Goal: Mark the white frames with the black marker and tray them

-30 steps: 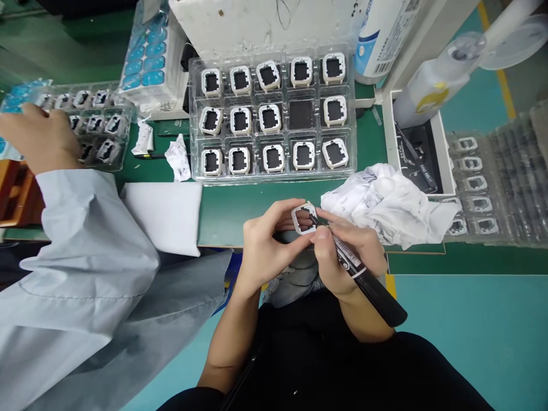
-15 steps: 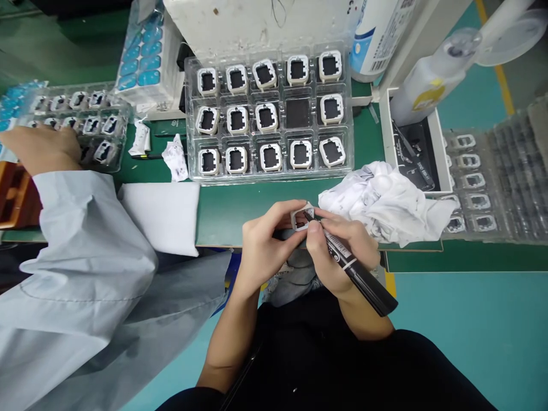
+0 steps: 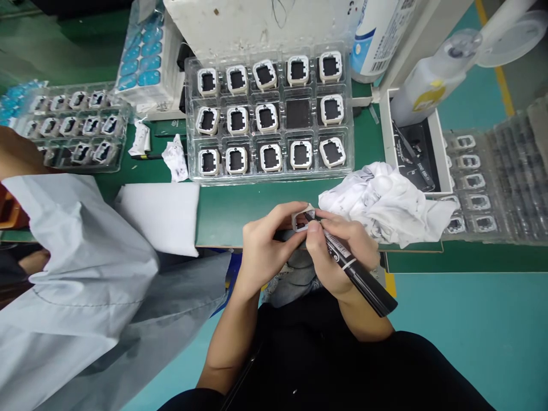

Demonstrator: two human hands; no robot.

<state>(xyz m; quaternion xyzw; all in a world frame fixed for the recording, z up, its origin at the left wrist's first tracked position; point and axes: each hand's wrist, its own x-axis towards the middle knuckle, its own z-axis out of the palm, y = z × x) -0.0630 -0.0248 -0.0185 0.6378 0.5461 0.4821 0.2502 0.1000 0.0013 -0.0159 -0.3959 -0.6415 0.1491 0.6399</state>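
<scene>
Between thumb and fingers, my left hand point(image 3: 268, 242) grips a small white square watch case frame point(image 3: 297, 221) at the bench edge. My right hand point(image 3: 338, 251) is closed round a thick black marker pen point(image 3: 357, 279), whose tip reaches the inside of the frame. Fingers partly cover both the frame and the pen's tip. Beyond my hands, a clear plastic tray point(image 3: 233, 181) holds rows of similar white frames, with one pocket bare. Just right of my right hand lies a crumpled white cloth point(image 3: 381, 200).
A co-worker's grey sleeve point(image 3: 94, 251) fills the left side. Near it are a folded white cloth point(image 3: 158, 220) and another frame tray point(image 3: 122, 140). At right stand a white box point(image 3: 445, 171), a squeeze bottle point(image 3: 432, 85) and stacked trays point(image 3: 514, 182).
The co-worker's hand has drawn back left from the left tray, uncovering more frames in it. My hands, the frame and the marker have barely moved.
</scene>
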